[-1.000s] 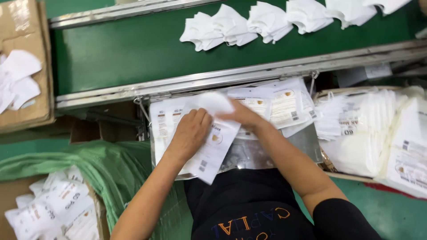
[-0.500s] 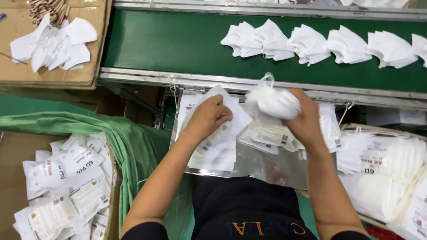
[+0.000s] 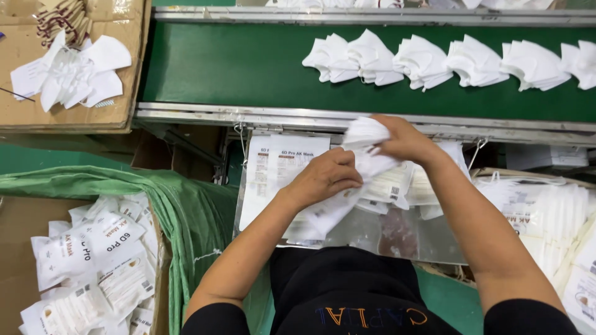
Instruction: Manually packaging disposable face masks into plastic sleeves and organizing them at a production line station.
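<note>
Several packed mask pouches [image 3: 87, 260] fill the green-lined box [image 3: 186, 205] at left, partly cut off. The left hand [image 3: 323, 180] pinches a white pouch [image 3: 323, 214]; the right hand [image 3: 406, 139] grips a folded mask [image 3: 366, 133], seemingly entering the pouch, with fingertips hidden.

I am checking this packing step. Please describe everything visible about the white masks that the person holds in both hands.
The stack of white masks is a small bundle of folded, soft fabric-like pieces, pressed flat together. It sits tilted just below the metal edge of the green conveyor belt. The right hand pinches its upper end; the left hand holds it against a white printed pouch. Whether it has entered the pouch is hidden by the hands.
</note>
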